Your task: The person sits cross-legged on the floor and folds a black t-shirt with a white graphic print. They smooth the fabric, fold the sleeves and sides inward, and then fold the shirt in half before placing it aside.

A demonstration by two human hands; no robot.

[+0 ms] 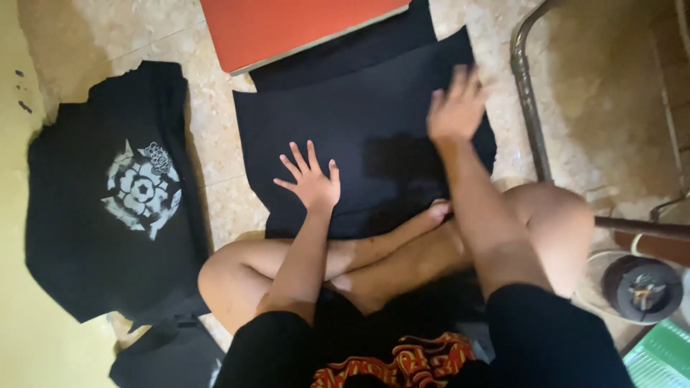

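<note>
On the pale tiled floor (223,129) a folded black cloth (359,136) lies before crossed legs, left hand (310,179) flat and open on it, right hand (456,108) open above, holding nothing; pressing flat should smooth it.

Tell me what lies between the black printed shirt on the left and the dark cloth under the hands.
In the head view, only a strip of bare stone floor separates the printed shirt from the dark cloth. Nothing sits on it.

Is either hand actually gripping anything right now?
No. The left hand lies flat, fingers spread, on the black cloth; the blurred right hand is open above it.
</note>
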